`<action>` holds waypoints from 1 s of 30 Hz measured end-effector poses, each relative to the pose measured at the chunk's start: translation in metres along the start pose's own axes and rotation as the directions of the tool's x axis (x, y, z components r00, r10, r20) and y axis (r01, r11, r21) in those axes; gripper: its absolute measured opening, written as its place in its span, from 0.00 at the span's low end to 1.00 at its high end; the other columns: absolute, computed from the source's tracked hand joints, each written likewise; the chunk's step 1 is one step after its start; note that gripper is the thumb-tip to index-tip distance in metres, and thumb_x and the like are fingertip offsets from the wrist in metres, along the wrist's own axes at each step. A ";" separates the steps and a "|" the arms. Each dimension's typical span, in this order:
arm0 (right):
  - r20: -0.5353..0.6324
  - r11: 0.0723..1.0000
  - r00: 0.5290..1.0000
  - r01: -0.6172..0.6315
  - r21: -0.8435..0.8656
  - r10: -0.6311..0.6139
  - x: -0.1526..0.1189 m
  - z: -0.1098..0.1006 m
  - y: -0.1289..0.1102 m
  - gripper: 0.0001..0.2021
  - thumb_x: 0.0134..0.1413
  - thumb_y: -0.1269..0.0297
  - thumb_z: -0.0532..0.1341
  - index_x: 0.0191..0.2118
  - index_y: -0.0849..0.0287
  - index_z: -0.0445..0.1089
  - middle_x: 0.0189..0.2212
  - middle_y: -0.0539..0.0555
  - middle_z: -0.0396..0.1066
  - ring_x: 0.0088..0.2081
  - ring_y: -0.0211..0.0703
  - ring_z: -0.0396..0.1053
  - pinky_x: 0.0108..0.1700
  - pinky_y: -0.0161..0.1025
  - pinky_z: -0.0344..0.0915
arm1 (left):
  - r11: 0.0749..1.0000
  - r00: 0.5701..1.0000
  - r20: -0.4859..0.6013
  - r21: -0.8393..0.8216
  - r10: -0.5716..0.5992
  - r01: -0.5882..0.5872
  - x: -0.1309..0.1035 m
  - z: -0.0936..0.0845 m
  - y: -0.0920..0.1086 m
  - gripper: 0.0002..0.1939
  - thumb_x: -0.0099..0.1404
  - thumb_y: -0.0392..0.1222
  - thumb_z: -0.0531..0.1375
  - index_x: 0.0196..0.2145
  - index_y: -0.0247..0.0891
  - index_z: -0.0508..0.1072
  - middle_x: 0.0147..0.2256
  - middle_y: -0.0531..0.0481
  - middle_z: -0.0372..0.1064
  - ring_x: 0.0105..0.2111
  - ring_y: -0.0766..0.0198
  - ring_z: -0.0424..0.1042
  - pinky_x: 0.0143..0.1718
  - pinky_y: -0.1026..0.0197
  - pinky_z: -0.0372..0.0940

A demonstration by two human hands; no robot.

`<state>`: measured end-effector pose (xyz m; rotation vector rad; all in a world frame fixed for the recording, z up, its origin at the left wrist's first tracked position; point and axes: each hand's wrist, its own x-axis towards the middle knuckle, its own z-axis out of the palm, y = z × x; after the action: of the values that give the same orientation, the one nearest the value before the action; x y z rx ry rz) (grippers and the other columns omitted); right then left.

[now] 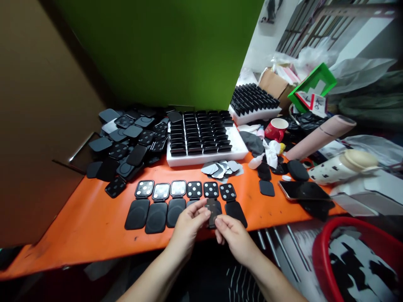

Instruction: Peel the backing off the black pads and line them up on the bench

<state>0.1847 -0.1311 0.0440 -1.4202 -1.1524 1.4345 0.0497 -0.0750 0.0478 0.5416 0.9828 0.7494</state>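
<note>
My left hand (pixel 191 221) and my right hand (pixel 232 232) are closed on a small, dark, thin rectangular piece (pixel 213 209), pinched between fingers and thumbs at either side. What kind of piece it is cannot be made out. Just beneath lies a row of unfolded black hinged pads on the orange tabletop. Their upper squares, such as the leftmost one (pixel 145 188), carry silver round dots, and two of them look shiny. The lower halves, like the black pad (pixel 156 218), are plain with rounded corners. My hands partly cover the pads in the middle of the row.
A heap of black pads (pixel 135 130) fills the left of the orange table (pixel 103 235). Behind the row stand a white foam tray (pixel 181 160) of upright black pieces and grey cut-outs (pixel 220 169). A phone (pixel 302 191), red mug (pixel 276 129) and bottle (pixel 341 167) crowd the right.
</note>
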 end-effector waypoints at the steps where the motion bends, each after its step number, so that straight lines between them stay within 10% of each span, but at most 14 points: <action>1: 0.010 0.999 1.000 -0.020 0.032 0.020 -0.001 0.001 0.001 0.19 0.59 0.54 0.48 0.24 0.60 0.62 0.17 0.47 0.59 0.22 0.34 0.57 0.27 0.33 0.55 | 1.000 1.000 -0.009 0.003 0.010 -0.010 0.001 -0.001 -0.001 0.22 0.48 0.38 0.67 0.42 0.34 0.71 0.25 0.54 0.68 0.23 0.72 0.65 0.27 0.68 0.59; 11: -0.185 0.996 0.983 -0.006 -0.086 -0.010 -0.012 0.009 0.002 0.15 0.57 0.55 0.51 0.30 0.61 0.66 0.17 0.46 0.58 0.22 0.35 0.57 0.26 0.32 0.54 | 0.998 0.998 0.000 -0.006 0.059 -0.059 0.002 -0.002 -0.001 0.25 0.47 0.37 0.67 0.44 0.32 0.70 0.23 0.54 0.67 0.20 0.72 0.63 0.23 0.67 0.57; 22: -0.191 0.969 0.972 -0.090 0.230 0.135 -0.001 0.017 0.010 0.13 0.55 0.57 0.53 0.32 0.63 0.67 0.15 0.46 0.59 0.19 0.35 0.58 0.24 0.33 0.57 | 0.997 0.996 -0.036 0.018 0.077 -0.076 0.004 -0.003 -0.007 0.23 0.48 0.37 0.67 0.44 0.34 0.71 0.26 0.53 0.69 0.21 0.71 0.67 0.27 0.67 0.62; 26: -0.400 0.959 0.901 0.058 -0.277 -0.169 0.001 0.012 0.010 0.11 0.54 0.60 0.55 0.34 0.63 0.69 0.24 0.55 0.69 0.27 0.42 0.66 0.31 0.39 0.62 | 0.978 0.999 0.043 -0.208 -0.019 0.028 -0.002 0.004 -0.004 0.24 0.55 0.39 0.63 0.50 0.38 0.65 0.45 0.44 0.68 0.40 0.61 0.70 0.43 0.59 0.62; 30: -0.085 0.626 0.878 0.265 -0.733 -0.471 -0.005 0.009 0.005 0.09 0.56 0.66 0.54 0.34 0.59 0.72 0.27 0.57 0.71 0.31 0.46 0.67 0.37 0.43 0.61 | 0.869 0.942 0.306 -0.418 -0.138 0.263 -0.004 0.009 0.003 0.18 0.64 0.45 0.53 0.48 0.33 0.66 0.50 0.39 0.63 0.49 0.55 0.64 0.51 0.55 0.57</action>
<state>0.1766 -0.1378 0.0406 -1.6658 -1.7941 0.4569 0.0553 -0.0773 0.0561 0.1175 0.5712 0.6669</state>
